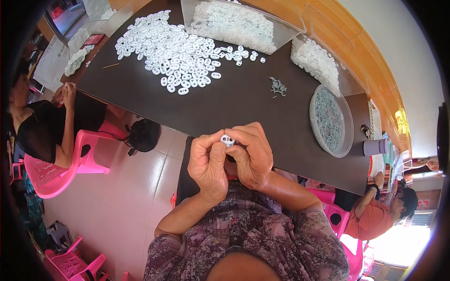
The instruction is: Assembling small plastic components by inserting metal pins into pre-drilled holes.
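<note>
Both hands raised together at the near edge of the dark table [243, 107]; left hand [207, 165] and right hand [252, 157] pinched from either side on 1 small white plastic piece [227, 139] with holes, held at the fingertips just clear of the table edge; both grips closed on that piece, thumbs pressed toward it; whether anything is being pushed into it, not discernible at this size. Further up the table, a broad loose heap of white pieces [176, 51] of the same kind, spread flat; behind it a clear bin [234, 21] filled with more of them, and a 2nd clear bin [318, 61] to the right, likewise filled. Small cluster of grey metal parts [277, 86] lying apart on bare tabletop between heap and hands; round clear tray [331, 120] at the right holding many more grey parts. Judged state of work: 1 piece in hand, very large stock present in heap and bins; finished and unfinished pieces not distinguishable from this view, so share completed cannot be stated; grey parts remaining in quantity suggest much left to do. 2 other persons seated at the table ends on pink plastic chairs [70, 159], left one with hands raised, right one partly out of view.
</note>
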`<state>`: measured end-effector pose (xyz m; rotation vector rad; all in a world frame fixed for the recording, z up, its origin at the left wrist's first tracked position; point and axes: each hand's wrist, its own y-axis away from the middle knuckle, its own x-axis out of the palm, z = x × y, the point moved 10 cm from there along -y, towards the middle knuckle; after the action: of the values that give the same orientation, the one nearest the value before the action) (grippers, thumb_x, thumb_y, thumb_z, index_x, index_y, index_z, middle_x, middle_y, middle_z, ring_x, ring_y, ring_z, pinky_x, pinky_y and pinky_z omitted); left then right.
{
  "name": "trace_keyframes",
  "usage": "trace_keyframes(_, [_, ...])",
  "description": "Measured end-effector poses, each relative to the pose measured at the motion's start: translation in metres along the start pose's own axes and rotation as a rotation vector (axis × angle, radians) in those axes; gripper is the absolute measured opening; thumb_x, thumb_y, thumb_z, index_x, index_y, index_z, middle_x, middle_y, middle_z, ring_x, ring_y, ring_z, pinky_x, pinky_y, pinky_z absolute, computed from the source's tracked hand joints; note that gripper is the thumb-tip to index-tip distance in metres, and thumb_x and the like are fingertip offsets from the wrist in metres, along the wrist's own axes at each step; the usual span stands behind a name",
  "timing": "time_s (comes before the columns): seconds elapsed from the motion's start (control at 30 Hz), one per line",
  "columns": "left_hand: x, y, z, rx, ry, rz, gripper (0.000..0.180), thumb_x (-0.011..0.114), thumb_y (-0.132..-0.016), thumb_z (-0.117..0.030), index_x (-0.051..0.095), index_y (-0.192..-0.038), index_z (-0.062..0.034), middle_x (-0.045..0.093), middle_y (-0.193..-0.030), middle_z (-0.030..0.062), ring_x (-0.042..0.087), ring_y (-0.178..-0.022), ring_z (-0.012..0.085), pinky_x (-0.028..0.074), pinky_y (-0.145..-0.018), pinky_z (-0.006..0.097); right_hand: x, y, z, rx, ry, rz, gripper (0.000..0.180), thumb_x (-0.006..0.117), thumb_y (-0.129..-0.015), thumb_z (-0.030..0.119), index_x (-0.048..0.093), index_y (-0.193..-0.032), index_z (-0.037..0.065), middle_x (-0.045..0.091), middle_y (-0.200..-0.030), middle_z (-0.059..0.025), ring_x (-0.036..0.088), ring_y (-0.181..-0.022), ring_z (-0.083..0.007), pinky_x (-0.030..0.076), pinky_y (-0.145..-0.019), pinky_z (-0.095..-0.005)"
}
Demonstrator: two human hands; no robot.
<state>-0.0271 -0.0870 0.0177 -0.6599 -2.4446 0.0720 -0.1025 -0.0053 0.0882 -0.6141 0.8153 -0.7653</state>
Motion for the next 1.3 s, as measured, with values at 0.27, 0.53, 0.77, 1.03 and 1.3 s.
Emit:
trace_keyframes(0.27, [0.003,0.001,-0.008,0.115,-0.071,0.017,0.013,0.053,-0.093,-0.009,0.056,-0.100,0.0015,0.051,-0.087,0.0008,0.044,-0.077,0.0059,0.038,-0.073,0.020,0.001,0.001,0.005,-0.060,0.035,-0.039,0.021,0.063,-0.082,0.006,0.058,-0.099,-0.003,0.059,-0.086,-0.0137,0.054,-0.072,-0.0247,0.045,-0.062,-0.0322])
trace_keyframes(0.53, [0.006,-0.003,-0.004,0.118,-0.083,0.005,0.011,0.052,-0.094,-0.011,0.053,-0.095,0.0003,0.048,-0.082,0.0000,0.041,-0.074,0.0056,0.037,-0.069,0.020,0.003,0.000,0.002,-0.117,0.026,-0.051,0.018,0.061,-0.084,0.006,0.056,-0.099,-0.003,0.058,-0.084,-0.0128,0.052,-0.067,-0.0239,0.043,-0.059,-0.0321])
trace_keyframes(0.77, [0.011,-0.013,-0.004,0.123,-0.215,0.059,0.013,0.054,-0.092,-0.008,0.058,-0.097,0.0031,0.056,-0.082,0.0043,0.051,-0.072,0.0075,0.043,-0.064,0.020,-0.006,-0.010,-0.008,-0.063,0.023,-0.024,0.015,0.062,-0.080,0.000,0.058,-0.094,-0.002,0.060,-0.083,-0.0128,0.054,-0.067,-0.0242,0.044,-0.058,-0.0327])
trace_keyframes(1.03, [0.049,-0.096,-0.028,0.644,-0.944,0.332,0.015,0.061,-0.075,0.003,0.064,-0.089,-0.0030,0.059,-0.074,0.0085,0.057,-0.068,0.0253,0.047,-0.061,0.032,-0.136,-0.088,-0.067,0.018,0.582,-0.118,0.013,0.062,-0.080,0.001,0.063,-0.094,0.000,0.060,-0.081,-0.0087,0.056,-0.072,-0.0157,0.044,-0.066,-0.0255])
trace_keyframes(1.3, [0.124,-0.126,0.042,0.902,-1.276,0.626,0.007,0.065,-0.064,-0.003,0.060,-0.069,-0.0052,0.051,-0.067,0.0094,0.050,-0.067,0.0261,0.043,-0.059,0.038,-0.258,-0.147,-0.178,0.023,1.046,-0.219,0.012,0.063,-0.080,0.013,0.065,-0.088,0.005,0.064,-0.083,-0.0148,0.061,-0.080,-0.0313,0.047,-0.069,-0.0391])
